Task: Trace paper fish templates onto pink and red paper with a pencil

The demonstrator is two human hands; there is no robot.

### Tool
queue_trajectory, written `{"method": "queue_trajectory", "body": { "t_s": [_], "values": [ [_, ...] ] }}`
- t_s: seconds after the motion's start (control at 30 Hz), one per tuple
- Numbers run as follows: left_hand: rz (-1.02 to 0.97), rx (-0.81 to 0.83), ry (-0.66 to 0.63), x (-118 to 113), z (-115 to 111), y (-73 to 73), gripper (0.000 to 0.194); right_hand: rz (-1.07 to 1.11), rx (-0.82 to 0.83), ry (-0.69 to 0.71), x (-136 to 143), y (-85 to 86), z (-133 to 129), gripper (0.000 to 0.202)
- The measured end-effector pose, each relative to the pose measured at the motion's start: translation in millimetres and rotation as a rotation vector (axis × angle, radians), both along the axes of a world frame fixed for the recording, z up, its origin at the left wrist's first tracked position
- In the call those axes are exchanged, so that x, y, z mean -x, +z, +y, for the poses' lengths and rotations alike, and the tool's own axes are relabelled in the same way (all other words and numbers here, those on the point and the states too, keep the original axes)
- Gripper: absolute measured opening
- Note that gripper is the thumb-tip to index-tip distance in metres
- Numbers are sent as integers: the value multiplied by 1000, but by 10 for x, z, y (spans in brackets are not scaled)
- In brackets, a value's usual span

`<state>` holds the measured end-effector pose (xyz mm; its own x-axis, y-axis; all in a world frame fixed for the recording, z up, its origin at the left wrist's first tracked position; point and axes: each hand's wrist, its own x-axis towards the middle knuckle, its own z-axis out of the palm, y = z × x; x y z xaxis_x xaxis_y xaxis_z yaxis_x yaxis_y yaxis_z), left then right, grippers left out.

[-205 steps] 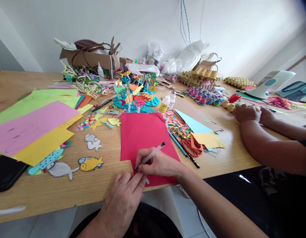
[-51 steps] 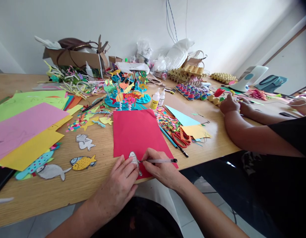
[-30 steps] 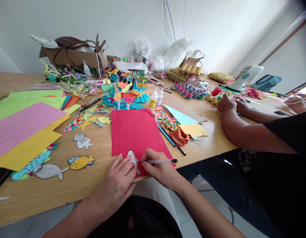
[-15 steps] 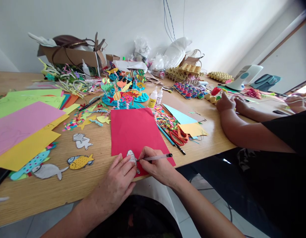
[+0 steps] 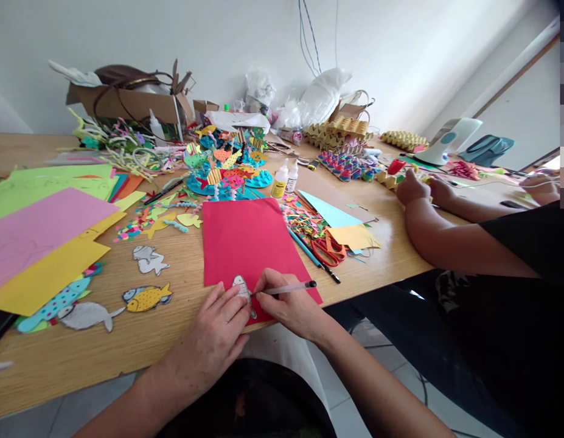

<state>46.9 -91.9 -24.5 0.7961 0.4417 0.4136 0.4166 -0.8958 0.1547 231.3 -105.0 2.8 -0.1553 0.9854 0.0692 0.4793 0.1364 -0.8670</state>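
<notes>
A sheet of red paper [image 5: 243,240] lies at the table's front edge. On its lower part is a small grey-and-white paper fish cutout [image 5: 240,286] with dark outlines. My left hand [image 5: 222,322] lies flat with fingers stretched out, its fingertips pressing the cutout against the red sheet. In my right hand [image 5: 286,304] a clear-barrelled pen [image 5: 293,287] with a black end is gripped, slanting to the right. The pen's tip meets the cutout's right edge; any line it leaves is too small to make out.
Left are fish cutouts [image 5: 147,299] and coloured paper sheets [image 5: 48,225]. Red-handled scissors [image 5: 328,250] lie beside paper scraps at right. Glue bottles [image 5: 280,179] stand behind the red sheet, near a blue fish display [image 5: 227,161]. Another person's arm [image 5: 441,234] rests at right.
The whole view has shifted very slightly. Both hands keep nearly the same pose on the cutout and red sheet, with the pen still at the cutout's edge.
</notes>
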Motion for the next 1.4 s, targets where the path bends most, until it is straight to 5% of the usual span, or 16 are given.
{"method": "queue_trajectory", "body": {
  "t_s": [1.4],
  "values": [
    [-27,-13,-52,12,25,19,23,-59,5,15,15,14,-232,13]
  ]
}}
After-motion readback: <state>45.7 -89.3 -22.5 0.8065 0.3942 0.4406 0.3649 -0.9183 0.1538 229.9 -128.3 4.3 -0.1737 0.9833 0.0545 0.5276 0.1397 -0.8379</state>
